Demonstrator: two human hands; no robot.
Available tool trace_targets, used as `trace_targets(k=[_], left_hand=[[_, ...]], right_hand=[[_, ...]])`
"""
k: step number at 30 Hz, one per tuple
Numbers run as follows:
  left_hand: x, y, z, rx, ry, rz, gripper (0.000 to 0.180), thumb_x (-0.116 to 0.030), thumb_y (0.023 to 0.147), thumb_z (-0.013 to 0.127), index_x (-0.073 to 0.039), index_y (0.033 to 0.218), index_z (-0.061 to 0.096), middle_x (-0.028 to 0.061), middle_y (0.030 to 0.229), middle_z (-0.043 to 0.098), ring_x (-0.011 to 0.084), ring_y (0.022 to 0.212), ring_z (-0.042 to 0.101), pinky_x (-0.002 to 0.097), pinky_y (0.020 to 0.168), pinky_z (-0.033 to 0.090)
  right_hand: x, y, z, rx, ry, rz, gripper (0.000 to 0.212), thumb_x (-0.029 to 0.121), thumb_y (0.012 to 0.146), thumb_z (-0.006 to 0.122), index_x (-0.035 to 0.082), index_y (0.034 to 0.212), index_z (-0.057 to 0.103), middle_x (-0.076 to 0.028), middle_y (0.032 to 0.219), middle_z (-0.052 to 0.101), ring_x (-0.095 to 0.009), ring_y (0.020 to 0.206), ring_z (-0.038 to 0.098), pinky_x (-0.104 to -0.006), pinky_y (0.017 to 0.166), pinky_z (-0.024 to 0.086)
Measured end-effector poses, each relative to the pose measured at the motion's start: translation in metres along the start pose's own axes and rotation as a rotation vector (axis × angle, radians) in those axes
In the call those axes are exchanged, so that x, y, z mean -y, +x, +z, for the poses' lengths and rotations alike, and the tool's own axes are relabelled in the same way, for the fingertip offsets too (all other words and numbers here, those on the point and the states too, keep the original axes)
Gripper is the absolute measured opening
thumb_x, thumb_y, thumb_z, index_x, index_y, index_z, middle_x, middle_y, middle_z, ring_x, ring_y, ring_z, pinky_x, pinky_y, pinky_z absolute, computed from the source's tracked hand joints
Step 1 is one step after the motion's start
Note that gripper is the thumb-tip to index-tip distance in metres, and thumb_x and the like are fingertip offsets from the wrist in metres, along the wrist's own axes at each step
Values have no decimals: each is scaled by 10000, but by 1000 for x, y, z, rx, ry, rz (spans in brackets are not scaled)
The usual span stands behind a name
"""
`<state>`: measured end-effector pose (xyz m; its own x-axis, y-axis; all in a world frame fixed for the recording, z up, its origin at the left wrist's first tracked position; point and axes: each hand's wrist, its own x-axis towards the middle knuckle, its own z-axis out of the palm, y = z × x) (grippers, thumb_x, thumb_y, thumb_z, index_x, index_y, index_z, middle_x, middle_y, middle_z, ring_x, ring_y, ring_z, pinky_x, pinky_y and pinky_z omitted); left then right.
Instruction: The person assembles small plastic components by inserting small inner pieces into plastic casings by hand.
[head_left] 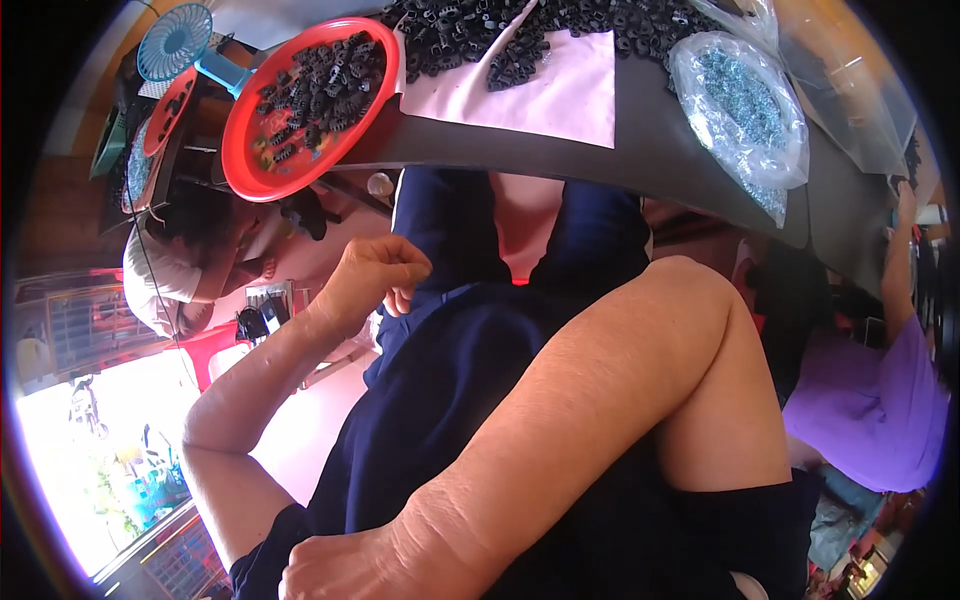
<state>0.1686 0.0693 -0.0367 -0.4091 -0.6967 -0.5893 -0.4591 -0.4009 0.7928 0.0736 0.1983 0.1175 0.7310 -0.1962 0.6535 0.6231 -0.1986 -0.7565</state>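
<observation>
My left hand (378, 272) is raised beside my dark blue clothing, below the table edge. Its thumb and forefinger press together and the other fingers curl in; I see nothing between them. My right forearm lies across my body, and my right hand (345, 568) is near my left upper arm at the lower edge. Its back shows, but its fingers are mostly cut off by the picture's edge. Neither hand touches the red tray (232, 150) on the table, which holds many small black toothed plastic pieces (330, 85).
More black pieces (455, 40) are heaped on a pink cloth (560, 95) on the dark table (640, 160). A clear bag (740, 100) of small bluish shiny pieces lies at right. A blue fan (175, 42) stands far left. People sit at left (160, 280) and right (870, 410).
</observation>
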Motion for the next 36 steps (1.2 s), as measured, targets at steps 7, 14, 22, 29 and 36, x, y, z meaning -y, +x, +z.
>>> trace_targets(k=[7,14,22,29,36], left_hand=[[-4,19,16,125,216,93,107,-116,860,646,-21,909,661,25,687,612,101,594,590,241,521,472],[-40,17,34,268,437,445,97,-93,897,642,-9,947,632,33,743,629,81,681,580,241,618,470],[-124,-14,24,156,264,567,142,-90,881,674,17,971,646,20,790,639,65,708,570,227,622,474],[-183,82,60,-90,620,1056,148,-98,801,675,47,824,652,92,748,622,157,688,602,299,643,479],[-219,190,108,-422,1197,1202,243,-246,787,694,-49,928,671,119,951,626,311,835,655,430,764,537]], right_hand=[[-12,18,24,43,-102,50,223,233,766,667,22,838,670,-135,714,660,-284,686,662,-425,607,507],[-9,16,-6,31,-243,123,202,180,759,701,8,859,666,-121,720,654,-247,681,655,-385,604,505],[66,-107,-157,14,-336,209,182,91,779,739,2,928,685,-96,781,692,-160,677,663,-296,614,510],[142,-174,-265,-1317,-818,513,160,159,867,645,2,885,674,-50,675,648,-114,588,602,-204,531,414],[101,-238,-301,-1414,-819,319,129,167,823,721,45,811,682,0,614,610,-58,532,555,-199,478,373]])
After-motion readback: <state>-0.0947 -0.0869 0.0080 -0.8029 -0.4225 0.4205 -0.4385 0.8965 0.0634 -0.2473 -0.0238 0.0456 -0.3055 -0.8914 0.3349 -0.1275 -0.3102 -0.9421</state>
